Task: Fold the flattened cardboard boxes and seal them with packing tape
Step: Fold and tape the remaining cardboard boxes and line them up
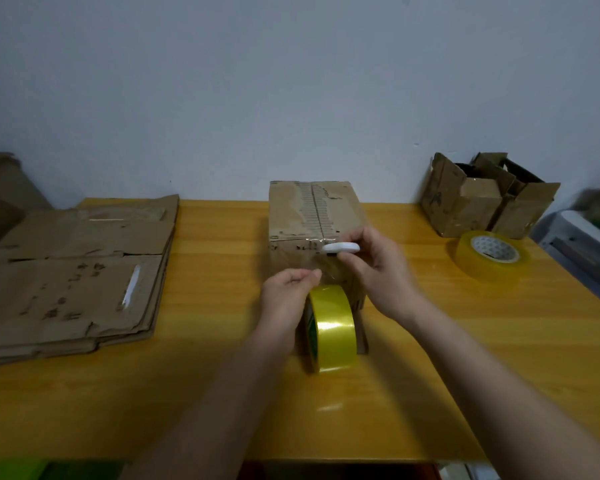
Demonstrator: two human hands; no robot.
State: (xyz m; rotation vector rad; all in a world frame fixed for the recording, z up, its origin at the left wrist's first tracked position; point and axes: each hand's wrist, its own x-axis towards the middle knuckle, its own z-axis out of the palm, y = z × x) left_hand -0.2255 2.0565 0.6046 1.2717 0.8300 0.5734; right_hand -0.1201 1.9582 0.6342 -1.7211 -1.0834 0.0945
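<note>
**Taping up the box, mid-frame**

So the folded box sits in the middle of the frame on the yellow wooden counter, closed flaps on top with old torn tape marks along the seam. The left hand has its grip pinched on a clear strip of tape that runs up the near face of the box, and the yellow tape roll stands on edge right below that hand, against the box. The right hand has its grip clenched on a small white cutter held at the top near edge of the box, right where the strip comes over.

Left of the frame there's a stack of flat boxes lying on the counter. Upper right, an open box with its flaps up, and a second tape roll lying flat just in front of it.
</note>
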